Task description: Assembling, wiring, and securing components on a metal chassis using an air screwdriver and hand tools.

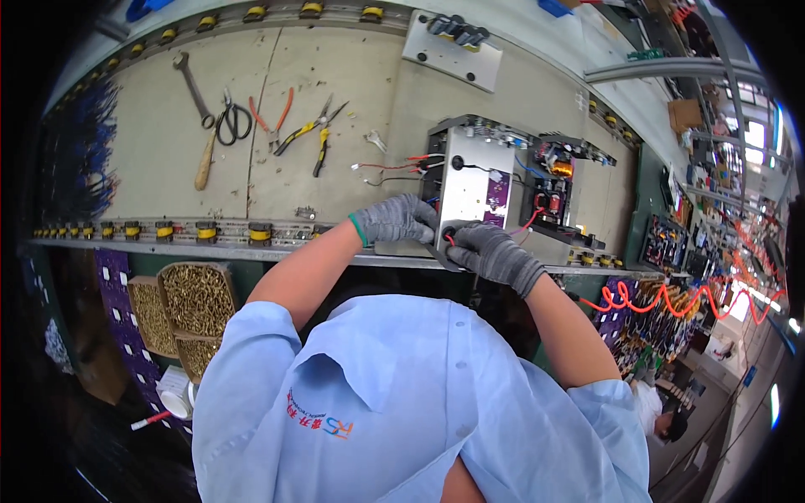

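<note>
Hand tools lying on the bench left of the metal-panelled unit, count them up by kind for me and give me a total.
Combination wrench: 1
Black-handled scissors: 1
Red-handled pliers: 1
Yellow-and-black-handled pliers: 1
Wooden-handled tool, exact type unclear: 1
Total: 5

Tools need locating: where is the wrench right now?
The wrench lies upper left in the head view, left of the black-handled scissors, above the wooden handle.

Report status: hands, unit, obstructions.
Left hand, right hand at near end of silver-panelled unit. Wires trail left. Yellow-handled pliers lie left, clear of hands.
</note>
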A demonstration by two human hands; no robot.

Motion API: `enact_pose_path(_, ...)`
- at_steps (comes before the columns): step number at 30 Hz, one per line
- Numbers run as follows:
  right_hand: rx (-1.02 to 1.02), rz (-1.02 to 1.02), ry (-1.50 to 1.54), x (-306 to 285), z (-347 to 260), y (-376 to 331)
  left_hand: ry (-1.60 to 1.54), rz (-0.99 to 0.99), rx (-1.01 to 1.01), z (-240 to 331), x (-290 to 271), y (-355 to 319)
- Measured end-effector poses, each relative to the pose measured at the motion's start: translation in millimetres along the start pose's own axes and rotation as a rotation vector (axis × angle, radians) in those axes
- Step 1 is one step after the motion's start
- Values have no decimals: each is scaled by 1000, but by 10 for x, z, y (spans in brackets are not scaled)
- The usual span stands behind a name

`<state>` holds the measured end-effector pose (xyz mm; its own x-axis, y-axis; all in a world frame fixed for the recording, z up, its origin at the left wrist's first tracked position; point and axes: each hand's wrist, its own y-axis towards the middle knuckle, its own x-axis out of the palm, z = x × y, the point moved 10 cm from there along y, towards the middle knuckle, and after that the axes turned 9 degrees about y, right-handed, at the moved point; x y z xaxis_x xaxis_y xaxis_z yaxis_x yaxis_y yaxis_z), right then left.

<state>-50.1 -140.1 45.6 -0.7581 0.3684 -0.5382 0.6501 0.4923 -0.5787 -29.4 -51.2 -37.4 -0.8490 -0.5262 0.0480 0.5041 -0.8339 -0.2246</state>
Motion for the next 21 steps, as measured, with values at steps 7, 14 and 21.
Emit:
enact_pose_path(7,-38,48,12,-41,-29,-18,-245,8,-73,-89,131,35)
enact_pose_path(14,164,-31,20,-18,86,7,19,192,-11,106,-1,-204)
enact_pose_path(21,373,127,-59,-123,206,22,773,339,162,392,48,-211)
